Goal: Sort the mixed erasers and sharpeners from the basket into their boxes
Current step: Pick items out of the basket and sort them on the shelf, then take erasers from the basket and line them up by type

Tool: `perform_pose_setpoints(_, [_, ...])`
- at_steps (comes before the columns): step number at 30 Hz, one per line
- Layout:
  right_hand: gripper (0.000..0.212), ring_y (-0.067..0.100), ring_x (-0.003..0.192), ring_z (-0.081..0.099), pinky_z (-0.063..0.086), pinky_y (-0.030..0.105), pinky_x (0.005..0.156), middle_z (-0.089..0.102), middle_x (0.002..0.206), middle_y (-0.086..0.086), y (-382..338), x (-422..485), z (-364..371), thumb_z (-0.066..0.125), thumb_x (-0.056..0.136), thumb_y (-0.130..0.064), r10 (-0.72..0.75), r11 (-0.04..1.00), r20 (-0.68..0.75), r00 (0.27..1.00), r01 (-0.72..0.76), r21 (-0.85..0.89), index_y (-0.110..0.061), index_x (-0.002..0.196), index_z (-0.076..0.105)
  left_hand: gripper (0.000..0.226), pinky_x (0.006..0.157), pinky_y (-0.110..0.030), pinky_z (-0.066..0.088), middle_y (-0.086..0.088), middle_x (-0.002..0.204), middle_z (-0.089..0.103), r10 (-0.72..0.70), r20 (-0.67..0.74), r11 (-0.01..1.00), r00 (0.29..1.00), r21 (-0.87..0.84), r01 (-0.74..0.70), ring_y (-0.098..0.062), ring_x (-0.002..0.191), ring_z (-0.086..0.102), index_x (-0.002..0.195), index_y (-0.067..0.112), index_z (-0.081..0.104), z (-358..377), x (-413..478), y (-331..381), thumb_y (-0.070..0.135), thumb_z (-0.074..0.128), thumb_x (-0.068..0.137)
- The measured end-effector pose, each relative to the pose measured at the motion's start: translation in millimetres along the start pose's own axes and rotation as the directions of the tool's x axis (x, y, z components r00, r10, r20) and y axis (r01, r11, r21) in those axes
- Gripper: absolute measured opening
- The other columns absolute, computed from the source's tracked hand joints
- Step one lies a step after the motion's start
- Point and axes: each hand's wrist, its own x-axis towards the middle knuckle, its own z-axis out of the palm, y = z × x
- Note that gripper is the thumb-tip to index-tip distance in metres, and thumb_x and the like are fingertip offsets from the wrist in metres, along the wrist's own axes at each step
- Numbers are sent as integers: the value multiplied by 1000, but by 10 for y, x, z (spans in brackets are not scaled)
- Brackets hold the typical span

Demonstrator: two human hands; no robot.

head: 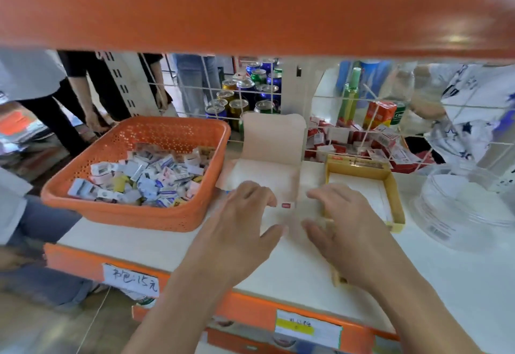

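Mixed erasers and sharpeners (pixel 145 181) lie heaped in orange basket (pixel 133 214), at left on shelf (pixel 167 245). Pale box (pixel 267 170) and yellow box (pixel 395 195) look empty. Left hand (pixel 245 222) and right hand (pixel 345 228) over box fronts, fingers loosely spread, holding nothing. Risk: light empty boxes slide if nudged.

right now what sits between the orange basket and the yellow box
Head view: a pale open box, lid raised, stands between the orange basket and the yellow box, with the left hand over its front edge.
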Motion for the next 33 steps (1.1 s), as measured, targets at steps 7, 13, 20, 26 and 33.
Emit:
perform_pose_setpoints(7, [32, 13, 115, 45, 36, 24, 92, 51, 122, -10, -777, 677, 208, 55, 91, -35, -185, 983, 48, 982, 184, 19, -29, 123, 52, 22, 75, -23, 39, 21, 106, 45, -165, -188, 985, 968, 27, 172, -2, 86, 48, 110, 33, 53, -699, -82, -703, 40, 58, 90])
perform_pose_setpoints(13, [25, 20, 98, 57, 47, 34, 84, 62, 109, 1, -1323, 1247, 496, 55, 92, -28, -263, 964, 115, 958, 264, 2, -20, 116, 58, 18, 72, -24, 47, 5, 104, 61, -320, -53, 929, 946, 180, 324, -11, 85, 57, 109, 28, 63, -1031, 189, -1424, 25, 58, 92])
perform_pose_setpoints(20, [13, 24, 81, 62, 55, 37, 68, 64, 90, 7, -1568, 1706, 830, 57, 83, -3, -173, 944, 443, 880, 276, -180, -15, 83, 63, 27, 65, -26, 49, -1, 103, 68, -331, 331, 909, 884, 363, 204, -19, 90, 64, 104, 15, 68, -846, 596, -1617, 32, 73, 82])
perform_pose_setpoints(26, [12, 21, 88, 63, 55, 35, 73, 64, 96, 2, -1566, 1752, 934, 63, 88, -17, -127, 943, 464, 877, 252, -219, -18, 98, 68, 12, 58, -23, 46, 2, 89, 62, -269, 289, 933, 919, 314, 174, -11, 73, 58, 93, 20, 67, -916, 567, -1712, 30, 68, 86])
perform_pose_setpoints(33, [7, 6, 59, 60, 48, 16, 56, 67, 68, -3, -1378, 1422, 540, 67, 78, -26, 33, 883, 35, 999, -45, 468, -19, 78, 64, 18, 67, -20, 55, 9, 88, 64, -55, 48, 995, 997, -82, 59, -6, 79, 64, 102, 27, 67, -1102, 379, -1572, 31, 69, 85])
